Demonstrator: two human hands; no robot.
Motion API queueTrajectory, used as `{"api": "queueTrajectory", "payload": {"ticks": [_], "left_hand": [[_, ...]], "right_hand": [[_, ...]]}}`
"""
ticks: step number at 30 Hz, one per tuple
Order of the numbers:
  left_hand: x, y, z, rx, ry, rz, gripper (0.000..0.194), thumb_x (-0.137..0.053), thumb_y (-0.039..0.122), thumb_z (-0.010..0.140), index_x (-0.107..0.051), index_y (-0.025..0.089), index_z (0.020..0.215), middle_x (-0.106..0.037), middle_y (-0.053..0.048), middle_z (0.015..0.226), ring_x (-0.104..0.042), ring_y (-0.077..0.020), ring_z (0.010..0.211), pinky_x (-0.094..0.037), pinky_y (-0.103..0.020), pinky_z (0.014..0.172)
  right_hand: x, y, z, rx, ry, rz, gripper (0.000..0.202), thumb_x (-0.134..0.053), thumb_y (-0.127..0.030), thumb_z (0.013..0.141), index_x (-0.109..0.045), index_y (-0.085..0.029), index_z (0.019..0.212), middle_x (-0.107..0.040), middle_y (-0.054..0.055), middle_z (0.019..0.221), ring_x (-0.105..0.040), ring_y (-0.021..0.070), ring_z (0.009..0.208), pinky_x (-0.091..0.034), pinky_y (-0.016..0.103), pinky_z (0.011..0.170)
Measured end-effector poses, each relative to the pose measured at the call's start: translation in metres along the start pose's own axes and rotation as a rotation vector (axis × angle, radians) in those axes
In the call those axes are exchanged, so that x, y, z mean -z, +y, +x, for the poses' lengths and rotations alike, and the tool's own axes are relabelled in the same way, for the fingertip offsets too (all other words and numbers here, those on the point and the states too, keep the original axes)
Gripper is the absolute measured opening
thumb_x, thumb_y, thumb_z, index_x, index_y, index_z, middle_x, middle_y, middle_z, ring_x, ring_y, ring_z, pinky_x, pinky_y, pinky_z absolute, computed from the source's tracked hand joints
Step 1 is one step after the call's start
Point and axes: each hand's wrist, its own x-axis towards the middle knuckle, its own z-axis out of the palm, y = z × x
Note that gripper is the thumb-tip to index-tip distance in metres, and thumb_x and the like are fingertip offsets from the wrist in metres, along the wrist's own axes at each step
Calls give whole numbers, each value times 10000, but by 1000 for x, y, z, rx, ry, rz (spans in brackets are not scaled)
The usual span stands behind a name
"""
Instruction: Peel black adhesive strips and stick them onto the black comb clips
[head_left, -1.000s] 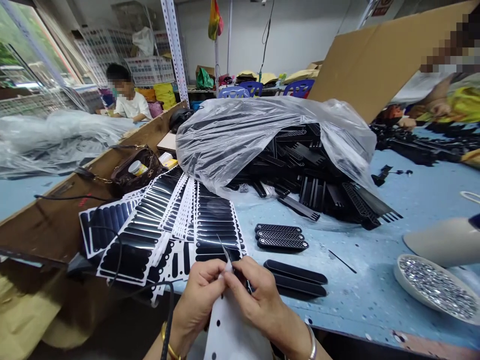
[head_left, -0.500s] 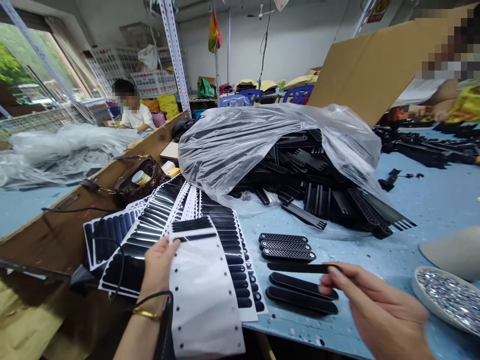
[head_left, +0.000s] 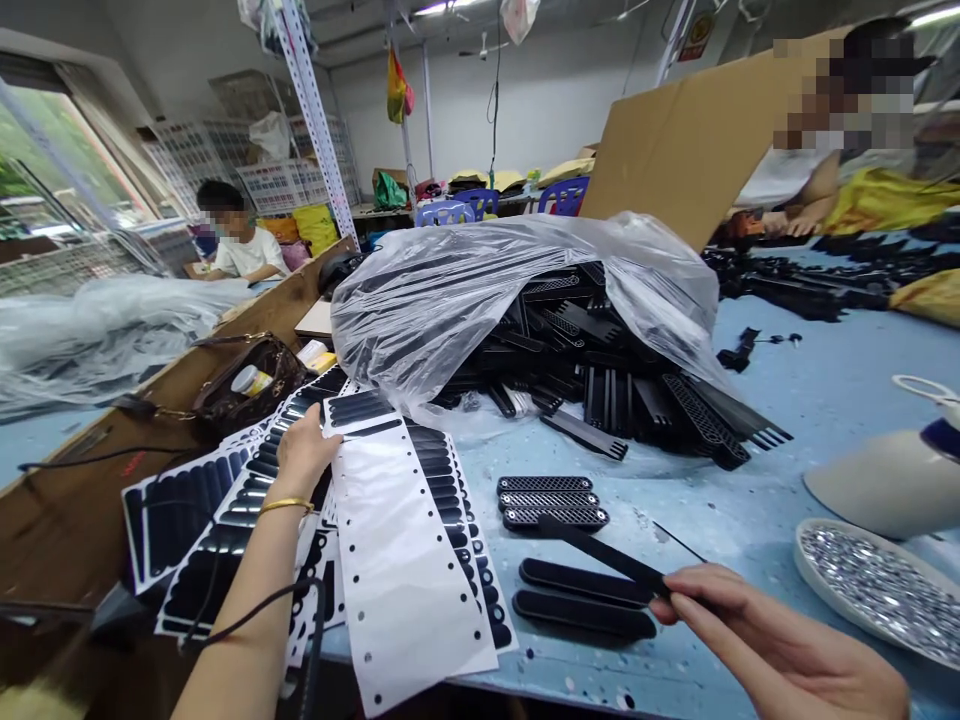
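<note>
My left hand (head_left: 306, 450) pinches the upper left edge of a white backing sheet (head_left: 405, 560), which has a few black strip stickers at its top and rows of small dark dots. The fingers of my right hand (head_left: 750, 630) are closed on the right end of a long flat black strip (head_left: 607, 553). This strip slants, with its far end at the lowest of several patterned black folding-comb handles (head_left: 551, 485). Nearer the front edge lie two plain black handle-shaped pieces (head_left: 581, 615). Under the white sheet, more sheets of black stickers (head_left: 199, 580) are fanned out.
A clear plastic bag (head_left: 435, 300) spills black combs behind the handles. At right stand a dish of shiny rhinestones (head_left: 885, 590) and a pale bottle (head_left: 885, 480). A wooden board (head_left: 255, 310) and a handbag (head_left: 232, 380) border the left. Two people sit farther back.
The view has turned to the right. The strip in my right hand has gone from level to slanted, its far end higher. My left hand still holds the backing sheet.
</note>
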Motion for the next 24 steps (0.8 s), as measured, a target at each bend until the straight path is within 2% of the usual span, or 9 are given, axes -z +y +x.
{"api": "queueTrajectory", "payload": {"ticks": [3, 5, 6, 8, 9, 10, 12, 17, 24], "left_hand": [[2, 15, -25, -22, 82, -27, 457, -673, 279, 740, -641, 142, 1175, -688, -89, 743, -658, -316, 799, -469, -367, 721], [-1, 41, -55, -90, 109, -266, 351, -660, 322, 765, -691, 152, 1070, -628, -29, 626, -624, -238, 662, -468, -321, 664], [-3, 57, -73, -143, 7, -470, 310, -675, 358, 756, -711, 163, 993, -606, -5, 591, -592, -195, 585, -460, -289, 602], [-8, 90, -110, -198, -429, -830, 269, -729, 389, 697, -719, 157, 833, -608, -2, 558, -561, -156, 492, -424, -250, 487], [-11, 105, -126, -207, -641, -909, 260, -745, 375, 688, -717, 152, 819, -634, -13, 585, -582, -155, 502, -429, -242, 477], [-13, 118, -140, -206, -786, -954, 247, -774, 349, 650, -705, 149, 778, -624, -4, 558, -572, -143, 470, -419, -230, 454], [-21, 134, -156, -189, -958, -1013, 197, -758, 316, 666, -664, 144, 668, -618, -5, 533, -559, -116, 440, -399, -204, 435], [-47, 140, -155, -54, -1046, -1163, 311, -773, 383, 668, -597, 138, 590, -628, -24, 485, -521, -79, 357, -275, -156, 355], [-57, 135, -149, -3, -1167, -1222, 398, -803, 464, 667, -591, 129, 639, -671, -58, 536, -579, -95, 403, -325, -144, 366]], "right_hand": [[6, 6, 7, -25, -71, -29, 256, -826, -369, 714, -782, -207, 907, -724, 53, 741, -701, 210, 592, -638, 281, 603], [3, 8, 12, 5, -164, -16, 218, -811, -366, 737, -783, -199, 873, -716, 57, 731, -695, 197, 575, -623, 264, 567], [0, 8, 14, 35, -173, 3, 192, -793, -366, 759, -780, -197, 849, -709, 57, 732, -685, 183, 556, -607, 250, 537], [-7, 8, 17, 65, -210, 24, 167, -751, -355, 808, -771, -194, 851, -695, 53, 732, -678, 170, 560, -588, 241, 524], [-11, 7, 19, 85, -227, 39, 154, -734, -343, 825, -767, -195, 854, -687, 46, 718, -675, 163, 557, -579, 236, 516], [-14, 5, 20, 95, -242, 50, 142, -721, -329, 836, -762, -195, 858, -682, 41, 713, -672, 158, 555, -575, 233, 516], [-17, 3, 24, 96, -271, 56, 128, -710, -311, 837, -752, -191, 851, -683, 37, 716, -667, 150, 543, -572, 232, 508], [-7, 10, 35, 4, -347, -53, 139, -695, -291, 821, -758, -173, 860, -691, 37, 655, -664, 157, 535, -571, 240, 486], [-9, 16, 39, -46, -369, -96, 111, -625, -210, 811, -730, -183, 792, -665, 8, 617, -641, 142, 509, -545, 228, 470]]}}
